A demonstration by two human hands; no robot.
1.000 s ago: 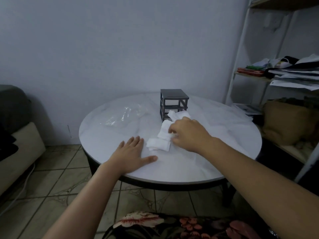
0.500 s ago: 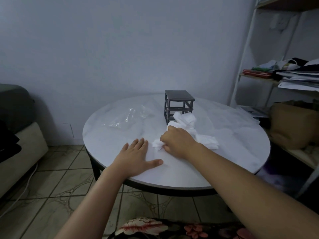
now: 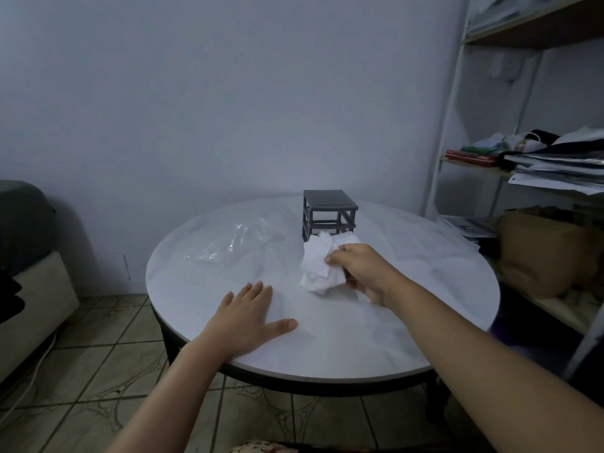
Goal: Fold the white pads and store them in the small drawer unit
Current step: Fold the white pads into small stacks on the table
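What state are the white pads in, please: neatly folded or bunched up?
Bunched up, not folded: the white pads form a crumpled clump gripped by the right hand, in front of the drawer unit.

I see the small dark grey drawer unit (image 3: 329, 214) standing upright, an open frame with a flat top. The white pads (image 3: 322, 266) are a crumpled bunch just before it, gripped by the right hand (image 3: 362, 273).

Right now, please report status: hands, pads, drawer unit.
Left hand flat on table, open. Right hand grips bunched white pads, not yet folded. Drawer unit directly behind pads; plastic wrap lies left, not blocking.
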